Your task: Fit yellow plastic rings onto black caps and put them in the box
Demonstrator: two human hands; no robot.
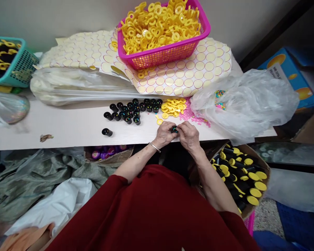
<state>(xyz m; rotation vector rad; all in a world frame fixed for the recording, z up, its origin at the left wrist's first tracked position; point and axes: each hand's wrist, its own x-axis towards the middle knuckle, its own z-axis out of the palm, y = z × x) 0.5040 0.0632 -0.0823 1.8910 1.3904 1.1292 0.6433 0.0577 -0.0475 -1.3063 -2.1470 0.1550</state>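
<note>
A small black plastic cup (174, 129) with coloured bits inside is held near the table's front edge by my left hand (165, 134), fingers wrapped round it. My right hand (188, 135) meets it from the other side, fingertips pinched together at the rim; anything between them is hidden. Just beyond my hands lie a pile of yellow ring-tabbed caps (174, 106) and a spread of small pink beads (192, 115). Several similar black cups (128, 111) stand grouped to the left, coloured bits showing in some. One black cup (107, 132) stands apart, nearer the front edge.
A pink basket (164, 57) heaped with yellow caps sits at the back on circle-printed sheets (172, 82). Clear plastic bags (246, 101) bulge at the right. A teal basket (23, 66) is far left. Below the table, a carton (265, 174) holds yellow-capped black tubes.
</note>
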